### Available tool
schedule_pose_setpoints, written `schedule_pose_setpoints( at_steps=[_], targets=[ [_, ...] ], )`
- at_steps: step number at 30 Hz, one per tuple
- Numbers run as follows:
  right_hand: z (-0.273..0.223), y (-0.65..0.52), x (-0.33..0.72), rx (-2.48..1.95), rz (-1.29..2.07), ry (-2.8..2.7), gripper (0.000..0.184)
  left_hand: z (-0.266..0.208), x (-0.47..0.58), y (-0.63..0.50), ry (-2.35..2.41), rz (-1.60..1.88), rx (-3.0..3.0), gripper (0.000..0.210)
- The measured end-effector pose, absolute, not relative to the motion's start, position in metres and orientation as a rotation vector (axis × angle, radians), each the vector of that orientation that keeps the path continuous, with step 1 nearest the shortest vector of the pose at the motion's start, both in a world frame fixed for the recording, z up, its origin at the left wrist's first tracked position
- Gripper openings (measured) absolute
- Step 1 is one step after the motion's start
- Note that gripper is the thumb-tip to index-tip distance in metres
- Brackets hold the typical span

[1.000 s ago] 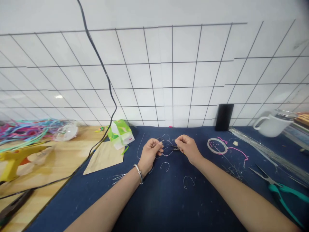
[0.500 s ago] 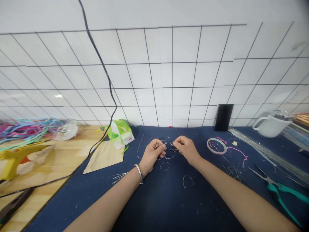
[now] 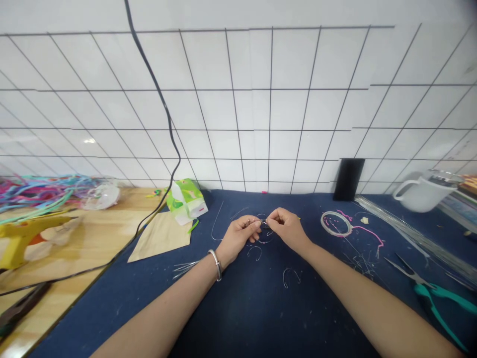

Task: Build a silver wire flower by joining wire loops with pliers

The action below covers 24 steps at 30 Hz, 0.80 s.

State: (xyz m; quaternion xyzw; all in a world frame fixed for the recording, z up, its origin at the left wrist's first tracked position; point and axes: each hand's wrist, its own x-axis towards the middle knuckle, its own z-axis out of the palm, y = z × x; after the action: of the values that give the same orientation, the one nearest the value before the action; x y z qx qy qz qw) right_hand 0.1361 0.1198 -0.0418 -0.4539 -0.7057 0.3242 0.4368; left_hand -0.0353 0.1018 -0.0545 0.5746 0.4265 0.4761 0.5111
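Observation:
Thin silvery wire [image 3: 264, 242], bent into curves, runs between my two hands over the dark blue mat [image 3: 238, 308]. My left hand [image 3: 241, 232], with a bangle at the wrist, is closed in a pinch on the wire. Close beside it, my right hand [image 3: 286, 226] pinches the wire too, thumb against fingertips. How the wire parts join is partly hidden by the fingers. A small bent wire hook [image 3: 255, 253] lies just below the hands, and a U-shaped wire piece [image 3: 291, 277] lies nearer to me.
Right: a ring with pink beads [image 3: 336, 223], teal-handled pliers [image 3: 425, 286], a wire bundle [image 3: 410, 233], a white mug [image 3: 423, 191] and a black upright object [image 3: 349, 180]. Left: a green tissue pack [image 3: 187, 201], brown paper [image 3: 160, 236], a yellow glue gun [image 3: 26, 233] and a black cable [image 3: 169, 119].
The hands have drawn slightly closer together, with the left fingers shifting right along the wire. The view has tilted and moved a little; the other things lie as before.

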Motion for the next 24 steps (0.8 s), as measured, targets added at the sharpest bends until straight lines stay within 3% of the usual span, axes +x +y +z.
schedule_pose_setpoints(
  at_steps=[12, 24],
  targets=[
    [-0.027, 0.106, 0.132, -1.235, 0.193, -2.042, 0.011, -0.051, -0.038, 0.101, 1.121, 1.13, 1.546, 0.022],
    [-0.026, 0.115, 0.135, -1.245, 0.792, -1.907, 0.012, -0.054, -0.04, 0.101, 1.196, 1.153, 1.625, 0.022]
  ],
)
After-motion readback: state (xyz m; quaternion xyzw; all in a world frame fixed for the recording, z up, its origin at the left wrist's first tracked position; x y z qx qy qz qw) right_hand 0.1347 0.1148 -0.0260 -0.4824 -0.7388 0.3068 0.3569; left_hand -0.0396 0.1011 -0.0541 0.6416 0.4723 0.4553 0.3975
